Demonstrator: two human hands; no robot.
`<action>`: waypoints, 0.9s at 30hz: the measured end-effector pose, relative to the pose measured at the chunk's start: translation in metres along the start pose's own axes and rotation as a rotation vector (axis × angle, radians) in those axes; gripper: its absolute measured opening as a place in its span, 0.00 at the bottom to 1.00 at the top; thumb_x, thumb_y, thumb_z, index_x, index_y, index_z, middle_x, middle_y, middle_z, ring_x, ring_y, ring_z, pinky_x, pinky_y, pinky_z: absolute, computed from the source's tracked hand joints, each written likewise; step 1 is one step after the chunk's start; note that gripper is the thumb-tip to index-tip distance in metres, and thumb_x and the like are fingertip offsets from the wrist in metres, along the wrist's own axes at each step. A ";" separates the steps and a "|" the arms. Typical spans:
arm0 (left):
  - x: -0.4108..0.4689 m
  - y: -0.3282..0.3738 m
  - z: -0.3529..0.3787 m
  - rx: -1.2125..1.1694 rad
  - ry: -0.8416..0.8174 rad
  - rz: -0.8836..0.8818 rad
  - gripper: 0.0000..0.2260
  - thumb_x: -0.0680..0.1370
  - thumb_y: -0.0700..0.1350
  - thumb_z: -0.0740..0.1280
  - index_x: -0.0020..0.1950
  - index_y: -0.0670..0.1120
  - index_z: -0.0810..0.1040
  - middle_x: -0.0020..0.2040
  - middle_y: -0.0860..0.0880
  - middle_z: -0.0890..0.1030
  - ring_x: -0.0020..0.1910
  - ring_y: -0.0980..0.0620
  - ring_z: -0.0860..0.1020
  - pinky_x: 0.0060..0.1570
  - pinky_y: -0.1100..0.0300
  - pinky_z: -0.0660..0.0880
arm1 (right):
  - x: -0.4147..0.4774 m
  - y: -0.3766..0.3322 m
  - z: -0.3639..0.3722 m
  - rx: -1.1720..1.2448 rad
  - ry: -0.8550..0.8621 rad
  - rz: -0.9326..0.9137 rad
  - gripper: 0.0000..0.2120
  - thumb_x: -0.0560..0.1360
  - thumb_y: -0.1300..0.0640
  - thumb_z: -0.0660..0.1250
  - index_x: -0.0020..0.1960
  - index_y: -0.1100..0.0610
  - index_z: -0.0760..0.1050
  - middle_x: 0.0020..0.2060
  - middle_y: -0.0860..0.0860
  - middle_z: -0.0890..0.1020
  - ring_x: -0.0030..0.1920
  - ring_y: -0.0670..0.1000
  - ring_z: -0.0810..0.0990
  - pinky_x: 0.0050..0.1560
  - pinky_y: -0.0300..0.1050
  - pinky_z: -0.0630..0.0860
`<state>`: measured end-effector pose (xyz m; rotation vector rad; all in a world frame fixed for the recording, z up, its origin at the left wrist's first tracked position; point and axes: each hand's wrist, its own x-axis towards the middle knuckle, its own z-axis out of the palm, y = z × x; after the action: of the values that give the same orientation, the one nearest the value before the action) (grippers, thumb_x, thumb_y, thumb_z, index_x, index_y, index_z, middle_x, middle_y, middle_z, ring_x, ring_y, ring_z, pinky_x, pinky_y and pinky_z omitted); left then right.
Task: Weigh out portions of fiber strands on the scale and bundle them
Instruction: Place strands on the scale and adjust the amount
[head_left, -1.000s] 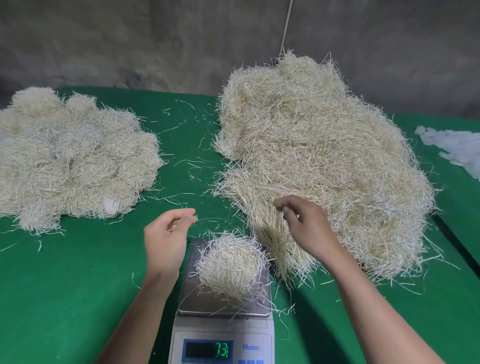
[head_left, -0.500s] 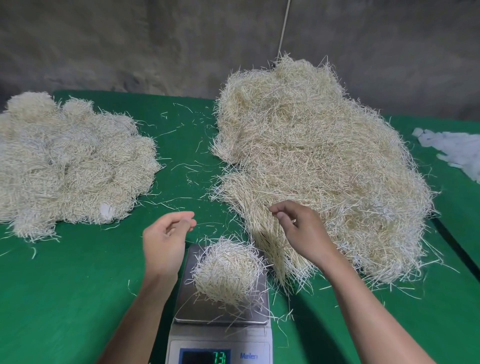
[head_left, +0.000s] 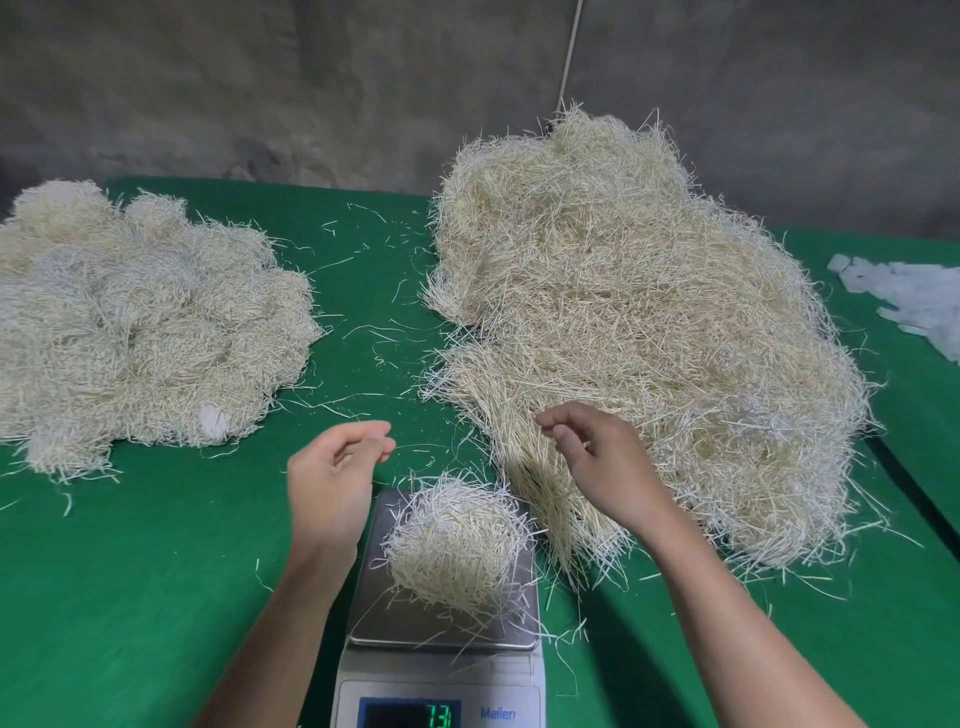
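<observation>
**Portion on the scale, both hands hovering above it**

A green-covered desk (head_left: 130, 597) fills the view, backed by a grey wall. On its right half lies the biggest mass, a loose heap of fiber strands (head_left: 649, 332), pale straw in colour, with its near edge fanning out just beside the scale. On the left, well apart from it, sits a lower pile of rounded bundles (head_left: 145, 332). Stray strands are scattered over the cloth between the two.

At the near edge, in the middle, stands the scale (head_left: 363, 675). A small rounded portion of strands (head_left: 457, 545) rests on its metal platter, a few ends hanging over the rim.

The left hand (head_left: 332, 478) hangs over the cloth just left of the platter, fingers curled, thumb and forefinger tips close together. Whether they pinch a strand cannot be told. The right hand (head_left: 602, 467) hovers over the heap's near edge, fingers likewise curled toward the thumb. Whether it holds anything cannot be told either.

Some white pieces (head_left: 914, 296) lie at the far right edge. The scale's display (head_left: 410, 714) shows green digits, partly cut off by the frame.
</observation>
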<state>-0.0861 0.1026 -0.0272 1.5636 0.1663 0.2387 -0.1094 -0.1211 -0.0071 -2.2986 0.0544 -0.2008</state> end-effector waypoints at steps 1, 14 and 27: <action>0.000 0.000 0.000 0.000 -0.002 0.001 0.13 0.75 0.33 0.66 0.39 0.51 0.81 0.40 0.53 0.83 0.37 0.62 0.80 0.43 0.68 0.72 | 0.000 0.000 0.000 0.000 0.001 0.000 0.10 0.79 0.63 0.60 0.55 0.54 0.78 0.44 0.55 0.83 0.45 0.63 0.79 0.47 0.59 0.76; -0.001 0.003 0.008 -0.007 -0.033 -0.015 0.13 0.75 0.33 0.66 0.39 0.51 0.81 0.40 0.52 0.83 0.38 0.62 0.80 0.43 0.68 0.73 | 0.003 0.017 0.000 -0.055 0.021 0.024 0.10 0.78 0.61 0.63 0.57 0.53 0.77 0.49 0.47 0.81 0.39 0.45 0.79 0.37 0.30 0.74; -0.018 0.056 0.142 0.163 -0.395 0.131 0.07 0.75 0.40 0.67 0.42 0.53 0.78 0.43 0.55 0.81 0.44 0.59 0.78 0.38 0.75 0.72 | 0.017 0.123 -0.116 -0.508 0.387 0.380 0.31 0.69 0.56 0.72 0.69 0.47 0.65 0.72 0.56 0.59 0.71 0.60 0.55 0.68 0.61 0.58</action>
<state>-0.0697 -0.0395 0.0285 1.7533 -0.2308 0.0148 -0.1080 -0.2908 -0.0192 -2.6546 0.8140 -0.4732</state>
